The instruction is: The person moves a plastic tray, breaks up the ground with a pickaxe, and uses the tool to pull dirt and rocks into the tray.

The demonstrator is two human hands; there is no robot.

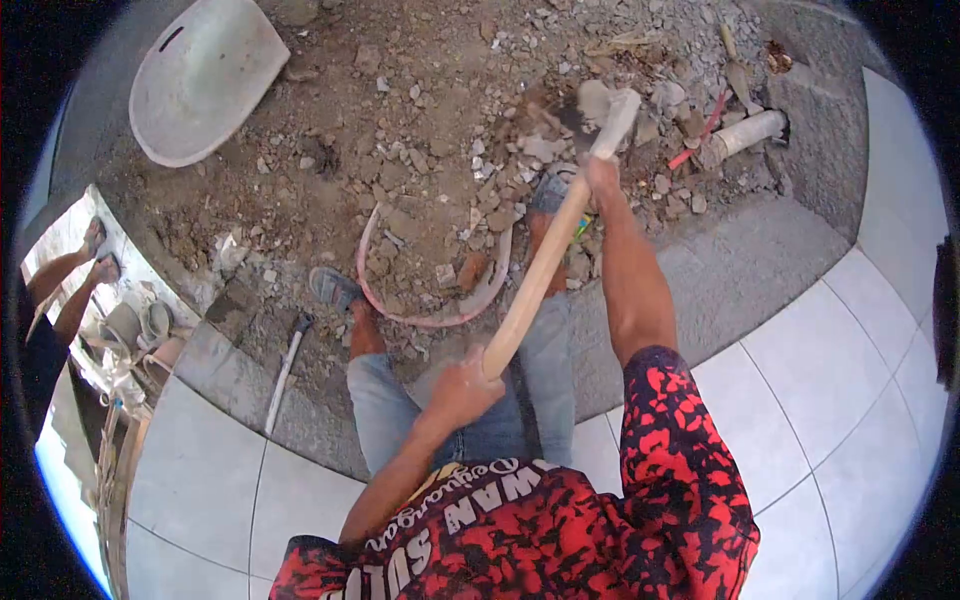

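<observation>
Both my hands are wrapped around the pale wooden handle of a hoe [540, 275], which slants up and to the right across the view. My left hand [465, 390] grips the lower end, in front of my jeans. Farther up, near the head, my right hand [602, 178] is closed on the shaft. The hoe's head is blurred and partly hidden among broken rubble [540, 148]. Between my feet lies a tub with a curved pinkish-white rim [430, 322], with soil and stones inside it.
A white scoop-shaped container [205, 85] lies at the upper left. A light-handled tool [287, 375] rests by the left concrete edge. At the right are a white pipe [748, 136] and a red strip [700, 132]. Another person's legs [75, 290] show at the left, near several buckets [150, 325].
</observation>
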